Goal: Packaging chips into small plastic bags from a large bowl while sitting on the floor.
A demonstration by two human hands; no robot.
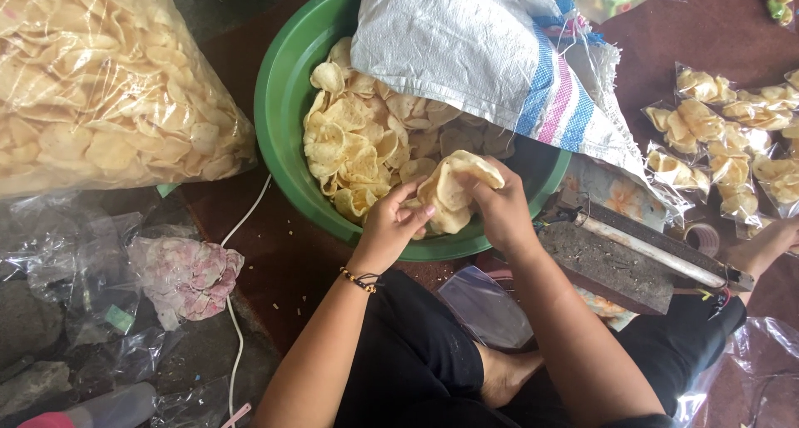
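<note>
So we're looking straight down at both hands working over the near rim of a green basin (279, 103) full of pale yellow crackers (366, 145). The left hand (391, 224) comes up from the lower middle, wrist bent back a bit, with a beaded bracelet (359, 280) on it, and its fingers curl in toward a small stack of crackers (454, 186). The right hand (499, 207) reaches in from the other side, knuckles up, and its grip is closed around that same stack, thumb side tucked under (we can't see the thumb itself). The left grip pinches the stack's near edge, so both hands have it between them, just above the basin's edge.

A woven white sack (491, 53) with blue and pink stripes drapes into the basin from the top. A big clear bag of crackers (108, 78) sits far left, small filled packets (724, 136) lie on the floor at right.
</note>
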